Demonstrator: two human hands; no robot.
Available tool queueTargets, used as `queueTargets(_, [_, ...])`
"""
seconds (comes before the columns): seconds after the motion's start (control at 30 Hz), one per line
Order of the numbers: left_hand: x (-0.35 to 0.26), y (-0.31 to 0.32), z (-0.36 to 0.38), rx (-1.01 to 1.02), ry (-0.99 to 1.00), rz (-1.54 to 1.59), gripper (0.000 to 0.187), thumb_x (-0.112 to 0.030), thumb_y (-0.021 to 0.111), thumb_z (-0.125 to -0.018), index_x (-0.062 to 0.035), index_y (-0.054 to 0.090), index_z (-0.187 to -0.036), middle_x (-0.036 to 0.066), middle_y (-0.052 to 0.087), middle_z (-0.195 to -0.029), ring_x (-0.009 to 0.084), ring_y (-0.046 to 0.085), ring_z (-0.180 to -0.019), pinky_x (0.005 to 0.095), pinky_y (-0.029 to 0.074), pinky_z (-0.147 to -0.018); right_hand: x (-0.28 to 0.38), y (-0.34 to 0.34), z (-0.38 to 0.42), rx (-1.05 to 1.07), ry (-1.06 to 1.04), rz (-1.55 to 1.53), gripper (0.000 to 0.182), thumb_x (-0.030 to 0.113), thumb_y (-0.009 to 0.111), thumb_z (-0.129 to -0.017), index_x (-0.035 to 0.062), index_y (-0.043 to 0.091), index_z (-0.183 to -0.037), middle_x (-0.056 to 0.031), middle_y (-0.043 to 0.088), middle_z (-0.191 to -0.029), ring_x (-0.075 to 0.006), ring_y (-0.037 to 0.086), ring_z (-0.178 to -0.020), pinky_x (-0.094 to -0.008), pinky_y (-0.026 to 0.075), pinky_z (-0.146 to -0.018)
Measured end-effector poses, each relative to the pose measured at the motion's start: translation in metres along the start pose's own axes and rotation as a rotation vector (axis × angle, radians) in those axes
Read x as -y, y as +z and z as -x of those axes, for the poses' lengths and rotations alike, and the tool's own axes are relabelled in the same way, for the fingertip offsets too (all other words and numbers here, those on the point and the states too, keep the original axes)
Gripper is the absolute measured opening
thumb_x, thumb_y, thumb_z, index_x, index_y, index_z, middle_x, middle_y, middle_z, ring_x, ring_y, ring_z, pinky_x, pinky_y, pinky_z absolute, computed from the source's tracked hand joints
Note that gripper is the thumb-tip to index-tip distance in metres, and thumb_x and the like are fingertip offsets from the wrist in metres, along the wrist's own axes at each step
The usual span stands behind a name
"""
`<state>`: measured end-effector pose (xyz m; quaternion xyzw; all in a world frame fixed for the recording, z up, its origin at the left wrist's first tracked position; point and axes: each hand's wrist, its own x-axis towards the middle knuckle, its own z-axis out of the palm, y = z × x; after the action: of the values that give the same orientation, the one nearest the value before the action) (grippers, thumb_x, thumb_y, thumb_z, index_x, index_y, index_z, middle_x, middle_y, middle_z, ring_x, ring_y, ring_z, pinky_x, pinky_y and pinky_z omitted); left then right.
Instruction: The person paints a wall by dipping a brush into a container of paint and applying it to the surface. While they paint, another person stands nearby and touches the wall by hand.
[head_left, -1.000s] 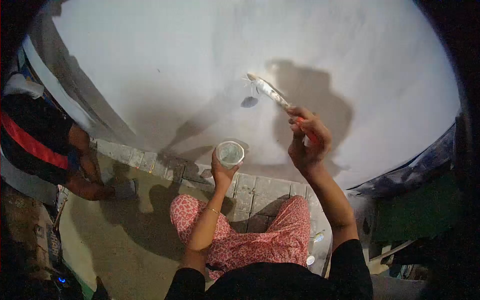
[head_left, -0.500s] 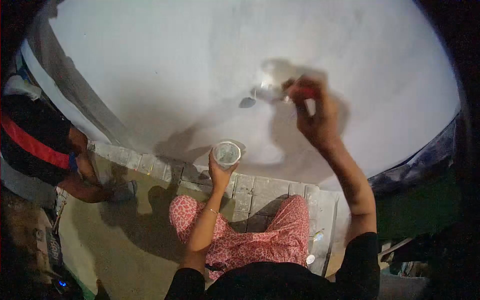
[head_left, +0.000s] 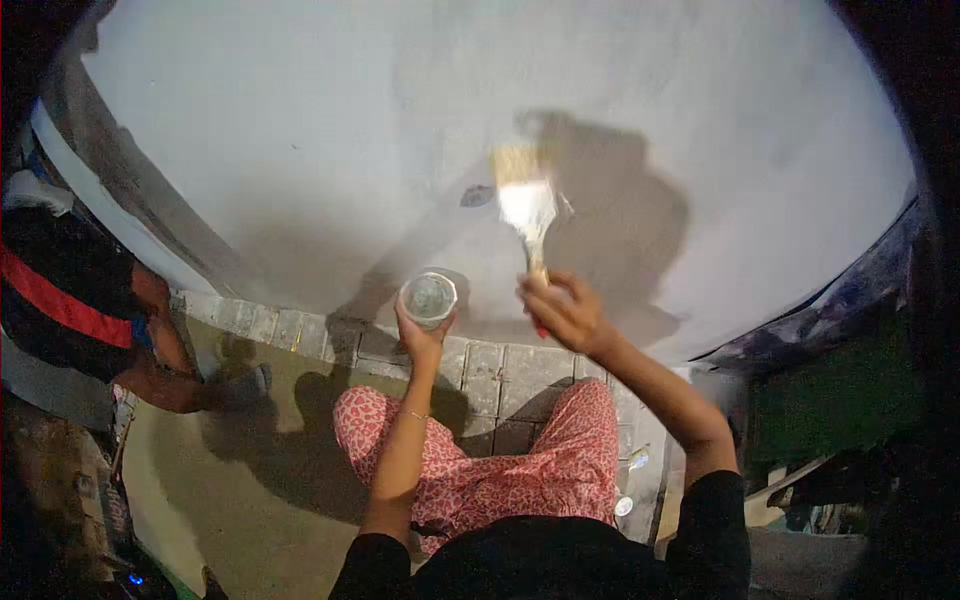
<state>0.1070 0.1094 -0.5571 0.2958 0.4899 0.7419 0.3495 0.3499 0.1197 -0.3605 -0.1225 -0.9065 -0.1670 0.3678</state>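
Note:
My left hand is wrapped round a small clear cup with greyish contents, held upright in front of the wall above my knees. A wide flat paintbrush is in my right hand, gripped by its handle with the fingers closed. Its pale bristles point up and overlap the white wall in this view. A smeared white coat covers the brush's middle part. Just left of the bristles, a small dark patch marks the wall. The shadow of my hand and brush falls to the right.
At the left a person in black and red sits or crouches by the wall. Grey paving blocks run along the wall's foot, beside a smooth tan floor. A small white round object lies right of my knee.
My right hand has come down and to the left, and the brush, blurred before, now points up in plain view. My left hand with the cup has shifted slightly left.

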Motion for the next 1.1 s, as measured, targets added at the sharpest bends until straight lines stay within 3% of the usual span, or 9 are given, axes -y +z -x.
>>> queueTargets(0.03, [-0.001,-0.001,-0.001,-0.022,-0.117,0.155,0.090,-0.012,0.088,-0.056,-0.0040,0.039,-0.131,0.013,0.050,-0.125,0.0288,0.049,-0.115,0.0393,0.041,-0.097,0.007,0.013,0.020,0.044,0.000,-0.054,0.039,0.004,0.063,-0.073,-0.0024,0.061,-0.111,-0.0117,0.058,-0.120,-0.0300,0.059,-0.099,-0.0333,0.052,-0.080])
queueTargets(0.1, [-0.021,-0.003,0.007,-0.041,0.288,-0.460,0.085,-0.013,0.085,-0.064,-0.0020,0.034,-0.132,0.016,0.048,-0.125,0.0286,0.049,-0.115,0.0394,0.040,-0.099,0.022,0.040,0.060,0.108,0.026,-0.117,0.038,0.004,0.062,-0.073,-0.0016,0.061,-0.110,-0.0107,0.058,-0.120,-0.0285,0.059,-0.099,-0.0330,0.052,-0.081])
queueTargets(0.23, [-0.021,-0.009,0.006,-0.119,0.251,-0.555,0.087,-0.014,0.085,-0.063,-0.0001,0.034,-0.132,0.017,0.048,-0.127,0.0290,0.049,-0.115,0.0408,0.039,-0.100,0.042,0.076,0.115,0.205,0.013,-0.223,0.040,0.001,0.058,-0.075,0.0007,0.059,-0.115,-0.0093,0.058,-0.119,-0.0260,0.057,-0.100,-0.0336,0.052,-0.082])
queueTargets(0.37, [-0.033,0.000,0.011,-0.136,0.229,-0.495,0.089,-0.016,0.086,-0.063,0.0001,0.034,-0.133,0.018,0.046,-0.129,0.0287,0.047,-0.118,0.0406,0.038,-0.101,0.036,0.101,0.135,0.419,0.327,-0.399,0.034,0.001,0.059,-0.075,0.0027,0.059,-0.109,-0.0123,0.062,-0.114,-0.0272,0.059,-0.099,-0.0356,0.051,-0.084])
queueTargets(0.5, [-0.020,-0.005,0.006,-0.112,0.198,-0.486,0.094,-0.019,0.087,-0.061,-0.0003,0.032,-0.134,0.019,0.046,-0.129,0.0309,0.047,-0.119,0.0411,0.038,-0.100,0.010,0.049,0.079,0.321,0.674,-0.372,0.026,0.001,0.061,-0.080,0.0064,0.061,-0.106,-0.0123,0.064,-0.104,-0.0278,0.061,-0.093,-0.0358,0.051,-0.078])
queueTargets(0.8, [-0.028,0.003,0.016,-0.074,0.279,-0.431,0.095,-0.021,0.088,-0.060,-0.0029,0.032,-0.135,0.017,0.046,-0.131,0.0288,0.046,-0.120,0.0402,0.039,-0.100,-0.011,-0.113,-0.057,-0.327,0.255,-0.097,0.036,-0.006,0.071,-0.068,0.0030,0.060,-0.102,-0.0146,0.068,-0.100,-0.0253,0.067,-0.083,-0.0344,0.052,-0.071])
queueTargets(0.9, [-0.035,0.008,0.023,-0.089,0.244,-0.489,0.096,-0.019,0.088,-0.060,-0.0028,0.032,-0.135,0.016,0.046,-0.130,0.0286,0.047,-0.119,0.0401,0.040,-0.099,0.000,-0.127,-0.067,-0.340,0.143,0.041,0.024,-0.003,0.068,-0.075,0.0008,0.060,-0.098,-0.0161,0.068,-0.098,-0.0252,0.065,-0.080,-0.0340,0.052,-0.071])
queueTargets(1.0, [-0.036,0.009,0.026,-0.078,0.274,-0.544,0.095,-0.019,0.088,-0.060,-0.0023,0.032,-0.134,0.017,0.047,-0.129,0.0287,0.047,-0.118,0.0397,0.039,-0.100,0.007,-0.099,-0.037,-0.243,0.041,0.117,0.036,0.003,0.074,-0.067,0.0025,0.066,-0.102,-0.0128,0.066,-0.108,-0.0234,0.063,-0.091,-0.0339,0.051,-0.076])
queueTargets(1.1, [-0.025,0.005,0.021,0.020,0.240,-0.215,0.091,-0.021,0.087,-0.063,-0.0034,0.033,-0.134,0.015,0.044,-0.130,0.0281,0.043,-0.121,0.0405,0.035,-0.104,0.017,-0.052,0.019,-0.076,0.110,0.034,0.033,0.008,0.068,-0.072,0.0037,0.065,-0.105,-0.0109,0.062,-0.116,-0.0276,0.060,-0.091,-0.0341,0.052,-0.076])
